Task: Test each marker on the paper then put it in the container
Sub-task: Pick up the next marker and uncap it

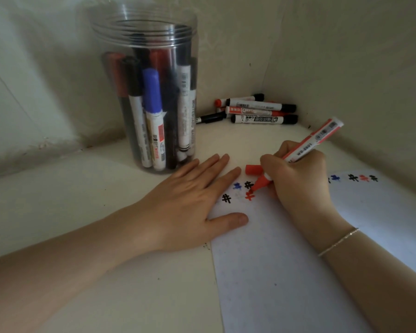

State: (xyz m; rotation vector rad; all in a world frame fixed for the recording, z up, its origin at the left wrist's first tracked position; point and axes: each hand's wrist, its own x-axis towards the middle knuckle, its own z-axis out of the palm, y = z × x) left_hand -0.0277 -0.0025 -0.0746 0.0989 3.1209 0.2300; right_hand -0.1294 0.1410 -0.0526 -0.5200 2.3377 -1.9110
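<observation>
Right hand (298,179) grips red marker (310,143) – tip on paper (286,260), partly hidden | left hand (190,203) flat, fingers straight, pressing paper | jar (144,92) contents murky – count unclear

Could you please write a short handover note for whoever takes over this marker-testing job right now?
Right hand grips the uncapped red marker, tip on the paper, drawing a red test mark.
Left hand lies flat, fingers straight, pressing the paper's left edge.
The red cap lies on the table just beyond the marks.
The clear container already holds many markers, standing upright.
Done: several black, blue and red marks on the paper.
Left: cap this marker, drop it in, then test the pile of markers in the corner.
</observation>
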